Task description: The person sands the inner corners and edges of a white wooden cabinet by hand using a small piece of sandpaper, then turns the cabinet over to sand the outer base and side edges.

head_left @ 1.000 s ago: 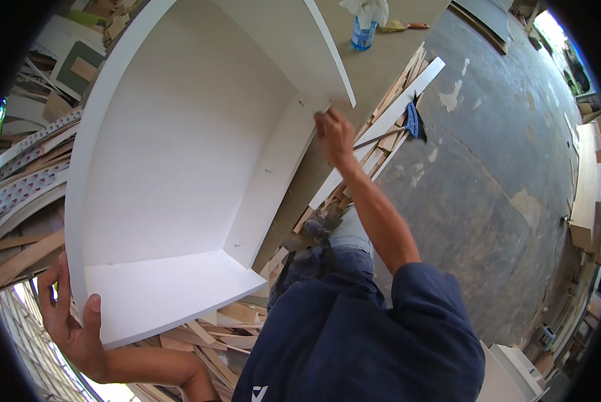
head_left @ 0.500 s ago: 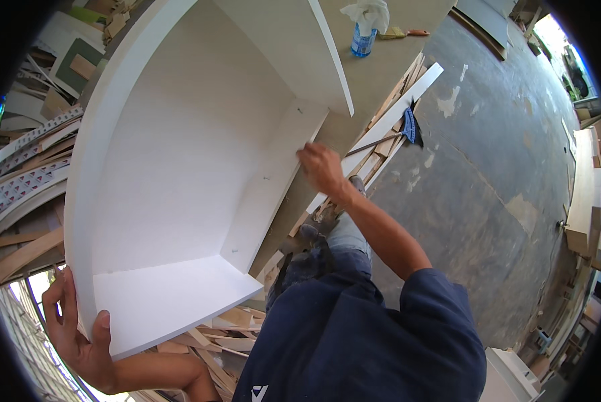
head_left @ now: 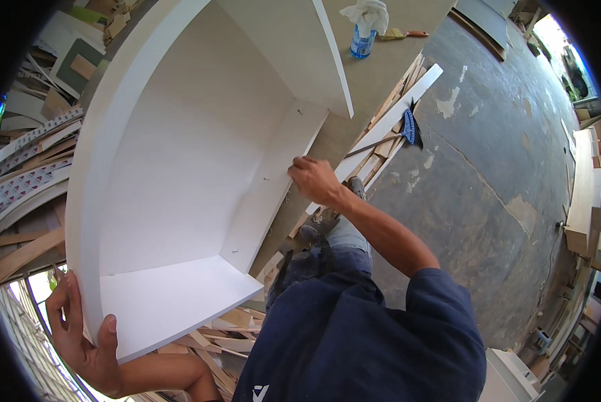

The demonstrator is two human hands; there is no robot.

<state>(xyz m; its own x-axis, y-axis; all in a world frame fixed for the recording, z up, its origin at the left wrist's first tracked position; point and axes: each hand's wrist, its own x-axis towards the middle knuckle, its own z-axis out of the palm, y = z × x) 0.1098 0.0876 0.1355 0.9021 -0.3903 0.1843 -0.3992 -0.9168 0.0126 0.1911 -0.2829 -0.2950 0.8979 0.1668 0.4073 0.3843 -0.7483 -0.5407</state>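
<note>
A white open-fronted cabinet box (head_left: 186, 154) lies tilted across the left and middle of the view. My left hand (head_left: 83, 342) grips its lower left corner, thumb on one side of the edge panel and fingers on the other. Near the edge of the cabinet's right-hand side panel (head_left: 270, 175) is my right hand (head_left: 316, 181), its fingers curled together. Whatever those fingers may hold is hidden. Several small pegs, one of them a small peg (head_left: 266, 179), stick out of that panel's inner face.
A blue spray bottle (head_left: 362, 41) draped with a white cloth stands beside a paintbrush (head_left: 408, 33) on the worktop (head_left: 397, 13). Wood strips and a blue broom (head_left: 409, 127) lie right of the cabinet. Offcuts (head_left: 230, 328) pile below; curved panels (head_left: 29, 151) stack at left.
My right hand has moved slightly left and down along the panel edge. The cabinet's left edge and my left hand have shifted a little to the right.
</note>
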